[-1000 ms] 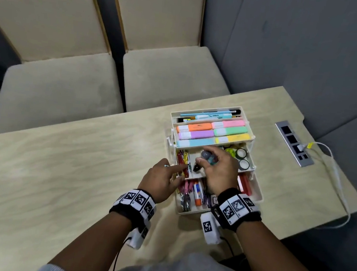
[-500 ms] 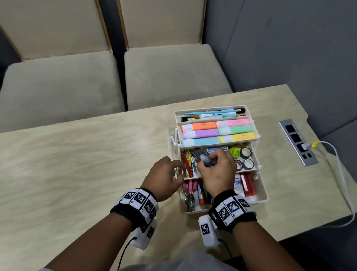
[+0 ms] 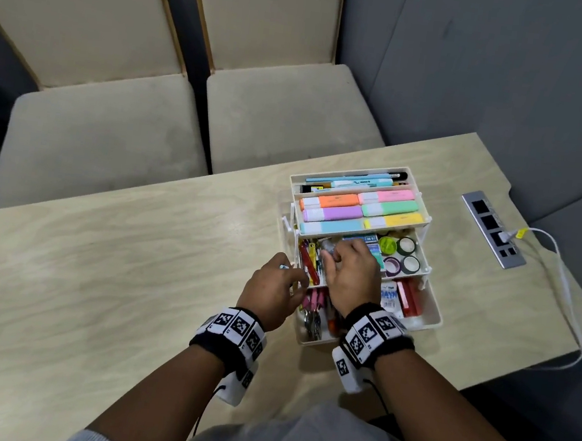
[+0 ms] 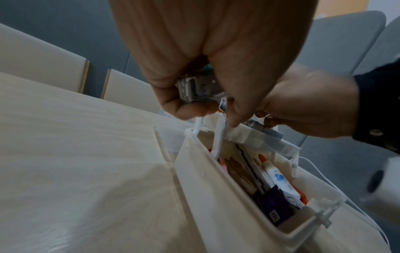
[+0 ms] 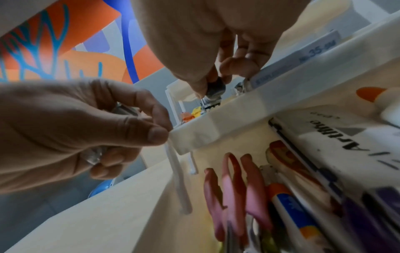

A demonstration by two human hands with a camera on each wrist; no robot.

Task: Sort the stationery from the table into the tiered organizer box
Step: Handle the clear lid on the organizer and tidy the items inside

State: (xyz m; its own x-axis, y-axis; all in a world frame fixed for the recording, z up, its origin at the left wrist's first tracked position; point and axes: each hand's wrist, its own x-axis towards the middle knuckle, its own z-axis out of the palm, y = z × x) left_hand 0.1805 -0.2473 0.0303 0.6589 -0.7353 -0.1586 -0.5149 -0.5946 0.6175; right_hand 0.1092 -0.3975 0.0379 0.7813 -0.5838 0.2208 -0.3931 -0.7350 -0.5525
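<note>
The white tiered organizer (image 3: 428, 312) stands open on the table, with highlighters on top, tape rolls and clips in the middle, and glue and scissors at the bottom. My right hand (image 3: 331, 256) hovers over the middle tier's left part and pinches a small grey item (image 3: 328, 247) (image 5: 214, 89). My left hand (image 3: 293, 275) sits at the organizer's left edge, its fingers curled round a small clear plastic case (image 4: 199, 89) (image 5: 93, 155). In the left wrist view the left hand (image 4: 210, 113) hangs just above the tier's hinge arms.
Pink-handled scissors (image 5: 231, 188) and a glue stick (image 5: 296, 214) lie in the bottom tier. A power strip (image 3: 493, 230) with a white cable (image 3: 566, 291) sits at the table's right. Two beige chairs (image 3: 277, 108) stand beyond the far edge. Bare tabletop (image 3: 93, 269) stretches left.
My left index finger, stretched toward the middle tier a second ago, is now curled in. My right hand has shifted the grey item slightly left and farther over the middle tier.
</note>
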